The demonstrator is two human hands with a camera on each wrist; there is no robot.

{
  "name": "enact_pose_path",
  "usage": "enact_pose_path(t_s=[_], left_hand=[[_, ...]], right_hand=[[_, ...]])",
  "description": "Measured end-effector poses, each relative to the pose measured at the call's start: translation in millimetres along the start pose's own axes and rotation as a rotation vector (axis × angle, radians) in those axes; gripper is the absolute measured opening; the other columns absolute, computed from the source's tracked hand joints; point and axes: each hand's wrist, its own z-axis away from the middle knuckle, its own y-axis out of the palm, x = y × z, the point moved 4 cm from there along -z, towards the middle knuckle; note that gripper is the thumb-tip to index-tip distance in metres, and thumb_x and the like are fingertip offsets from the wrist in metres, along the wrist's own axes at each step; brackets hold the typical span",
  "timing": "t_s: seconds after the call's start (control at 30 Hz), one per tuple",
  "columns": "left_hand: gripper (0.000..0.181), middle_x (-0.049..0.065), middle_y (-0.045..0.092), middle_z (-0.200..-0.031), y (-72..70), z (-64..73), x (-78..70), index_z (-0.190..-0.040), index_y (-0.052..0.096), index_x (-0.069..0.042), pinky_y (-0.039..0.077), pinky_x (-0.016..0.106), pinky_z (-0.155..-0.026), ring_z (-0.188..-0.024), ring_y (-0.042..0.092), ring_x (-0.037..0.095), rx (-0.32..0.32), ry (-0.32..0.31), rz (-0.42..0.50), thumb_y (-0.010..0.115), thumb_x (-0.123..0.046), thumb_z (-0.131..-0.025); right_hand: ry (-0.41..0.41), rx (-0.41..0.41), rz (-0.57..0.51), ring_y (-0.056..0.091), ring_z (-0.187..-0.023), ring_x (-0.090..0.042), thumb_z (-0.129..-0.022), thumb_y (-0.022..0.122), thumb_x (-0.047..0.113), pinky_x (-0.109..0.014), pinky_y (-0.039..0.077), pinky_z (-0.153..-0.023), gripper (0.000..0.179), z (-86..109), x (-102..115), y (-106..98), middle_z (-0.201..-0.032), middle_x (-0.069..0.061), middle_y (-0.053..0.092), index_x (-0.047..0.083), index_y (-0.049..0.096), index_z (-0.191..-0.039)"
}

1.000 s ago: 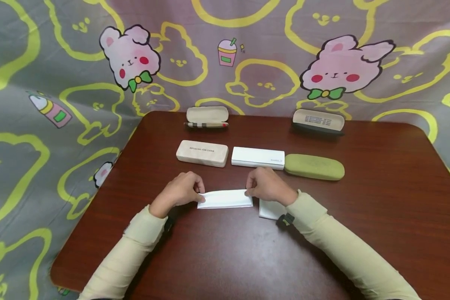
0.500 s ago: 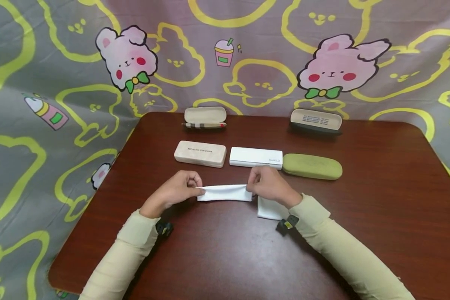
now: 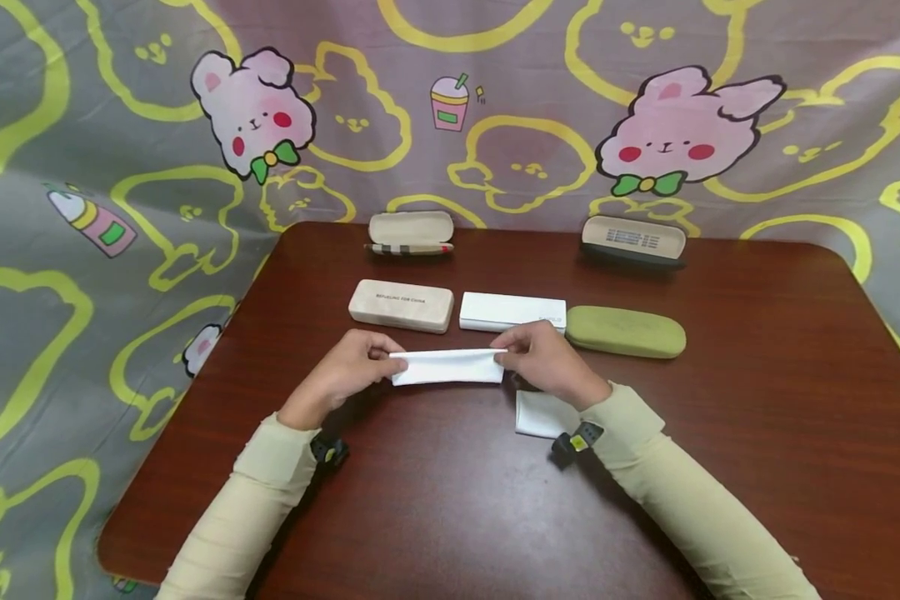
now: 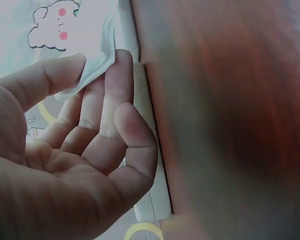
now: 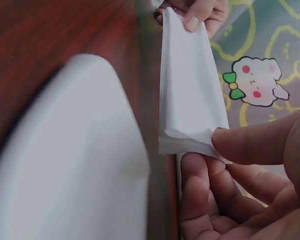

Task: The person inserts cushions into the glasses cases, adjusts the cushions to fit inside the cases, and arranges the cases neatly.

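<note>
We see the left hand (image 3: 342,367) and the right hand (image 3: 549,360) each pinching one short end of the folded white cloth (image 3: 448,367), which spans the gap between the two grips, raised above the brown table (image 3: 435,500).

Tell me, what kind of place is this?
Maybe a corner set up for filming, but I can't be sure. A cartoon curtain hangs behind the table, cases lie in rows there, and a small black gadget sits at each cuff.
</note>
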Motion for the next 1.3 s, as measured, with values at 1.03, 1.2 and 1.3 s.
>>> enact_pose_path(t_s=[1.03,1.2,1.3], left_hand=[[0.030,0.014,0.062,-0.106,-72.8,-56.3,-35.5,-0.118,0.063,0.011,0.055,0.032,-0.074,-0.081,0.061,0.020,-0.243,-0.021,0.258,0.066,-0.011,-0.099],[0.031,0.014,0.061,-0.107,-81.6,-74.7,-33.9,-0.121,0.062,0.009,0.054,0.029,-0.072,-0.082,0.061,0.019,-0.288,-0.068,0.280,0.064,-0.013,-0.100],[0.030,0.013,0.063,-0.104,-89.7,-85.5,-37.7,-0.121,0.064,0.007,0.055,0.029,-0.072,-0.082,0.063,0.019,-0.337,-0.081,0.273,0.065,-0.014,-0.100]], right_hand=[[0.056,-0.087,-0.221,0.059,-0.084,-0.031,-0.102,0.056,0.006,-0.037,0.049,-0.071,0.017,-103.0,41,-20,-0.091,-0.013,0.061,-0.006,0.067,-0.108],[0.072,-0.095,-0.222,0.059,-0.086,-0.032,-0.103,0.056,0.007,-0.038,0.048,-0.073,0.017,-124.9,37,-18,-0.092,-0.012,0.060,-0.005,0.066,-0.109],[0.060,-0.092,-0.228,0.058,-0.091,-0.034,-0.104,0.055,0.008,-0.032,0.046,-0.071,0.019,-135.1,36,-18,-0.096,-0.012,0.059,-0.006,0.066,-0.110]])
